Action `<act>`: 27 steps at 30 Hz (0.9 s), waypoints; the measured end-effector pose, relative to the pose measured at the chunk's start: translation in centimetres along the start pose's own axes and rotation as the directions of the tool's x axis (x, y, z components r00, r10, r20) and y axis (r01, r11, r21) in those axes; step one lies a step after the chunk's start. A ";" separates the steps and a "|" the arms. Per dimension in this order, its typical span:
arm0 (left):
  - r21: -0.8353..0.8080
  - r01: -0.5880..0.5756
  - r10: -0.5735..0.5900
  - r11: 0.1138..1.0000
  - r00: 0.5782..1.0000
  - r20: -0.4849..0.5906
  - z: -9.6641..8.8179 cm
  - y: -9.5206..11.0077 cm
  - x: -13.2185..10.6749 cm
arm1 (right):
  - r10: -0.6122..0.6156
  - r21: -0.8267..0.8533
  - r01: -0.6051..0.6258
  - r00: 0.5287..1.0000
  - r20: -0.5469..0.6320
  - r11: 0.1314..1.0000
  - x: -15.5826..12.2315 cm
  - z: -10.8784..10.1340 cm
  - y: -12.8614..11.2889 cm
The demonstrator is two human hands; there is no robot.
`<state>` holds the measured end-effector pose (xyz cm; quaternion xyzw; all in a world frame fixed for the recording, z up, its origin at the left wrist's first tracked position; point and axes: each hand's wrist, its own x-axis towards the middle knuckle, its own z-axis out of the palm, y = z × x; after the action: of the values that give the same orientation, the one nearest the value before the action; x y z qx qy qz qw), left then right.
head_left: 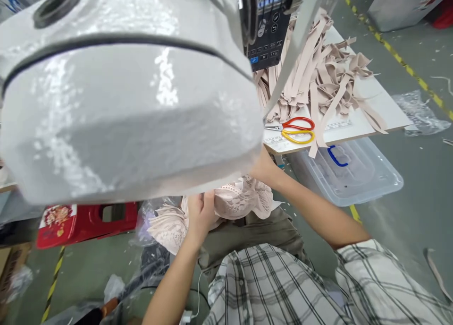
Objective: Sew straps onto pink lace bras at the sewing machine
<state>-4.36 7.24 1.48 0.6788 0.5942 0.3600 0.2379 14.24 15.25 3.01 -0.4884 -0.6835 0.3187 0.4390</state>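
One hand, the left [201, 214], has its thumb and fingers clamped on the near edge of a pale lace garment [235, 200], which sits over the person's lap, just below the big white machine head [141, 122]. Of the right hand [262, 168] I can see only the back and wrist beside the garment's far end; its fingertips are tucked behind the casing, so I cannot tell whether they grip anything. That hidden side worries me most: with the casing in the way, a fingertip could stray too close to the working parts, or a fold of lace could slip underneath unnoticed. To the left of the left hand, the loose lace bunches and droops, and its weight might drag the held part askew. A long pale band [290, 63] hangs down past the control panel [267, 51]; a twist in it could snag. Farther out, scissors [286, 126] lie on the counter [384, 105] near its edge, right beside a heap of fabric strips [329, 79]. One strip dangles over that edge next to the handles, so a brush from the right arm could pull strip and scissors down onto the clear plastic box [364, 181] below.
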 end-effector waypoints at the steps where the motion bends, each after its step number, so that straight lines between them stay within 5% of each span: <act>1: -0.030 0.051 -0.050 0.998 0.998 0.028 -0.1 -0.1 0.2 | -0.007 0.004 0.007 1.000 0.007 1.000 0.0 0.0 -0.1; 6: -0.100 0.192 -0.181 0.976 0.978 0.109 -0.5 0.2 0.7 | -0.011 0.033 0.011 1.000 0.000 0.999 -0.2 -0.2 -0.5; 27: -0.121 0.228 -0.219 0.966 0.972 0.084 -1.1 2.0 0.7 | -0.008 0.044 0.008 1.000 -0.015 0.999 -0.3 -0.6 0.1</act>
<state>-3.86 7.48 3.82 0.6026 0.6336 0.3448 0.3415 14.86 14.99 3.08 -0.4781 -0.6750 0.3285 0.4559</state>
